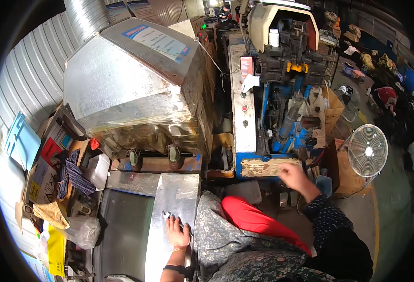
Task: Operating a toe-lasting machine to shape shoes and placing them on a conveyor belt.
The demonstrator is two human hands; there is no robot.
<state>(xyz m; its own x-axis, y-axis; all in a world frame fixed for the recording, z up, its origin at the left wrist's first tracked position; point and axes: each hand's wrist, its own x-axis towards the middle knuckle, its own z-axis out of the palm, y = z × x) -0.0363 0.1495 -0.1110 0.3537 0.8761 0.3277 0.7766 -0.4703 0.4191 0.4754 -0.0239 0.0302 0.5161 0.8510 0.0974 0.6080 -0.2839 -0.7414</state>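
My left hand lies on a bare metal plate beside a dark conveyor belt, fingers stretched out. A small white scrap sits at its fingertips, and something dark shows by the fingers, too small to name. My right hand is raised near the front of a blue machine, by its worn wooden board. Its fingers are curled in; whatever they may hold is hidden. Two dark shoes, one on the left and one on the right, stand at the metal hood's opening.
A big metal hood fills the back left. At the left are a blue bin, a striped cloth and a plastic bag. A round fan stands right, near a cardboard box.
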